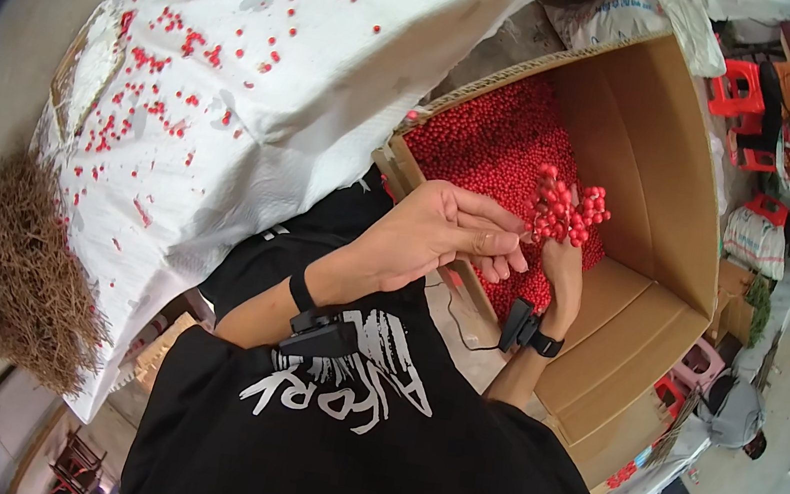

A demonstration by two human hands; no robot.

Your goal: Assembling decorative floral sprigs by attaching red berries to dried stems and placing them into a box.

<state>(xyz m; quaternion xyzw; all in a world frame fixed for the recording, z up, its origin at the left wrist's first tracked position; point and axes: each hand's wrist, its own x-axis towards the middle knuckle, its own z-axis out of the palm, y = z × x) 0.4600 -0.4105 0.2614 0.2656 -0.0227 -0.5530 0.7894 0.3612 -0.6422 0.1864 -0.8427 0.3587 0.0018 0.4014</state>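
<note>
The cardboard box stands open above; its walls and berries bound the hands.

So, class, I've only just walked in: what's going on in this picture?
A person in a black shirt works over a large cardboard box heaped with small red beads. The right hand holds up a bunch of red berry stems, and the left hand reaches across to it, fingers at the base of the bunch. Loose red beads lie scattered on the white cloth to the left, beside a pile of dry brown fibre.
</note>
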